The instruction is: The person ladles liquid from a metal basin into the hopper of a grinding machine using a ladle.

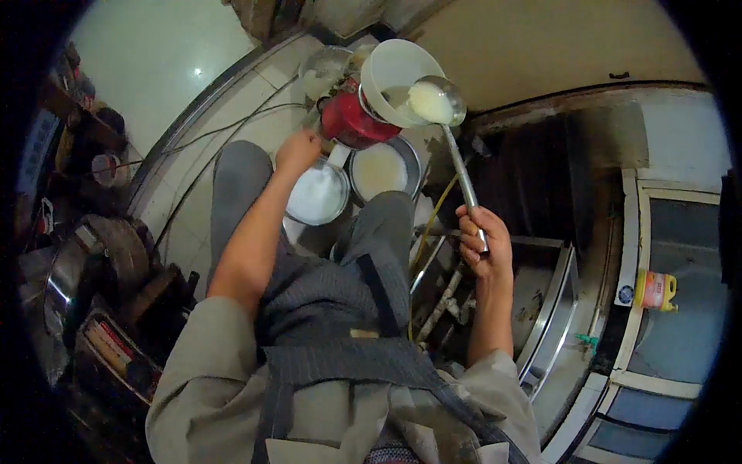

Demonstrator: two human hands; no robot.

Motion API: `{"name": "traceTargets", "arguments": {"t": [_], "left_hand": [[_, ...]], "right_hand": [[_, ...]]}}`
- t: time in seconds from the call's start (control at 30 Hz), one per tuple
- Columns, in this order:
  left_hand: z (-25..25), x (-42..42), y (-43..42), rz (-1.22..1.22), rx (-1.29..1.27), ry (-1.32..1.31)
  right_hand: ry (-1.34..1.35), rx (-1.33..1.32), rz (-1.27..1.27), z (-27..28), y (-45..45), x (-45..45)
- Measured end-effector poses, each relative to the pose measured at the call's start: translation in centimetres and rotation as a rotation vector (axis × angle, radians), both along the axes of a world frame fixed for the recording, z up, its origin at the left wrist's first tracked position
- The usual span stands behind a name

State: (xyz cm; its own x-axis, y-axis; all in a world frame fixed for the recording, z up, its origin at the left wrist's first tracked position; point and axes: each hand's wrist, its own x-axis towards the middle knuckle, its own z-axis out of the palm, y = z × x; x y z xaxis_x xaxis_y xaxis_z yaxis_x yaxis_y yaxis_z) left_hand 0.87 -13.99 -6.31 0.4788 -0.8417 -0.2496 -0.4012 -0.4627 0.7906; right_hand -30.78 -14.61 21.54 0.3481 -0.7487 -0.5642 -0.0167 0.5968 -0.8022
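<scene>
My right hand [487, 238] is wrapped round the long handle of a metal ladle [457, 166]. The ladle's bowl holds a pale, creamy mass and is tilted at the rim of a wide white hopper [398, 69]. Below the hopper is a red machine [354, 120], with a white spout [338, 155] at its lower side. My left hand [298, 152] is closed beside the machine; what its fingers grip is hidden. Under the spout stands a metal pot [315, 195] with white, frothy contents. Next to it, a second pot [421, 166] holds cream-coloured, liquid-looking contents.
Behind the machine stands another bowl [323, 68], partly hidden. A dark cable [202, 172] crosses the tiled floor. To the right are a metal-framed stand [553, 309] with pipes, a yellow bottle [655, 291] and a glass-paned frame. Dark clutter and a box [116, 352] lie at left.
</scene>
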Motion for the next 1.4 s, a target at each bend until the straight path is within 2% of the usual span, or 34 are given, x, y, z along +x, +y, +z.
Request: {"name": "traceTargets", "arguments": {"t": [0.07,0.13,0.17,0.2,0.27,0.57,0.77,1.4], "left_hand": [[-0.9,0.4,-0.6,0.071,-0.037,0.004],[-0.8,0.7,-0.8,0.216,-0.25,0.519],[-0.3,0.5,-0.7,0.275,-0.361,0.671],[0.2,0.6,-0.7,0.28,-0.358,0.673],[0.9,0.8,-0.5,0.327,-0.404,0.863],[-0.2,0.9,-0.9,0.391,-0.467,0.953],[0.6,0.9,-0.6,0.425,-0.481,0.909],[-0.1,0.7,-0.9,0.396,-0.484,0.934]], "right_hand": [[-0.012,0.012,0.0,-0.3,-0.1,-0.2],[0.004,0.023,-0.007,-0.4,-0.2,-0.3],[0.004,0.012,0.0,-0.3,-0.2,-0.2],[0.006,0.001,0.008,-0.3,-0.2,-0.1],[0.02,-0.004,0.022,-0.3,-0.1,-0.1],[0.04,-0.05,0.045,-0.7,0.0,0.1],[0.064,-0.04,0.005,-0.6,0.4,0.4],[0.145,-0.078,0.02,-0.4,0.5,0.9]]}}
